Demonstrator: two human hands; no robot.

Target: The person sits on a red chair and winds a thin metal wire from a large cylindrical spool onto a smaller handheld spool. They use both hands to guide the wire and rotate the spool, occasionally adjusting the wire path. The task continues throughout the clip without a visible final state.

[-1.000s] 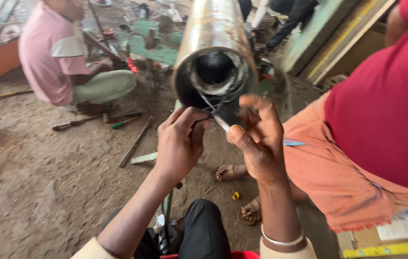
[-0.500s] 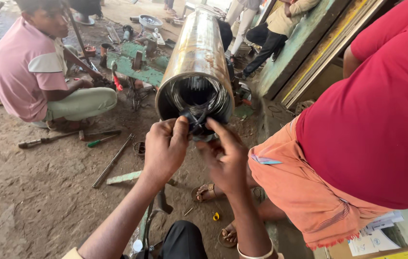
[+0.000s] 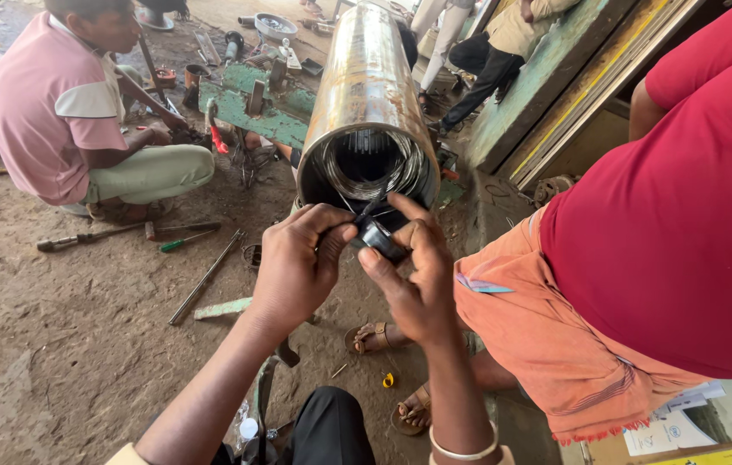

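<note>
Two hands at tube mouth | left hand (image 3: 297, 267) and right hand (image 3: 413, 275) pinched black tape (image 3: 381, 238) on wires (image 3: 357, 202) | tube (image 3: 366, 112) winding in place, taping unfinished

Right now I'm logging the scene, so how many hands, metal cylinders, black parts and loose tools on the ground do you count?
Own hands: 2, left hand and right hand
Metal cylinder: 1
Small black part held between both hands: 1
Long tools on the dirt: 3, hammer, green-handled screwdriver, metal rod
Total: 7
</note>
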